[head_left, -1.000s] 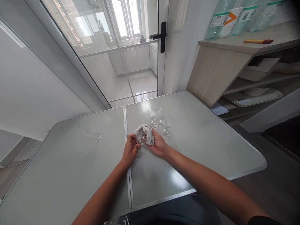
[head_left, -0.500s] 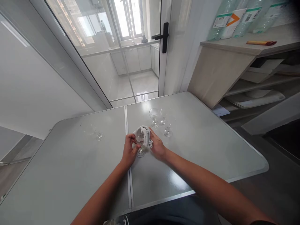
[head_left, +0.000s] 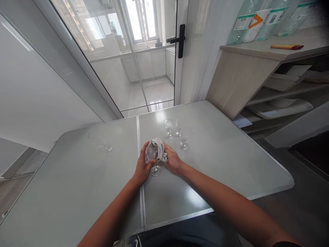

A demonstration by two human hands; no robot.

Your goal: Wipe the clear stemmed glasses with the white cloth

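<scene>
Both hands are working near the middle of the pale grey folding table (head_left: 218, 161), right beside its centre seam (head_left: 140, 161). There's plenty of bare tabletop here: a wide stretch runs right to the rounded corner (head_left: 290, 178), and another runs left towards a lone clear glass (head_left: 108, 146) standing well apart. The near edge lies under the forearms. The far edge sits close to the glass sliding door (head_left: 144, 68), and a wooden shelf unit (head_left: 239, 79) crowds the far right corner.

It's tighter just behind the right hand: a cluster of three clear stemmed glasses (head_left: 169, 128) stands near, the closest one (head_left: 184, 139) just beyond the knuckles.

Now the clear stemmed glass (head_left: 154, 156) in hand. Its long axis runs bowl to foot, close to upright, with the mouth up and away from the person and the round foot (head_left: 156, 170) down towards the near edge. Whether that foot touches the table or hangs just above it, I cannot tell.

The left hand (head_left: 142, 168) has its fingers curled closed around the bowl. The right hand (head_left: 172, 160) is pinched closed on a crumpled light grey cloth (head_left: 158, 146), which drapes over the rim and hides the mouth.
</scene>
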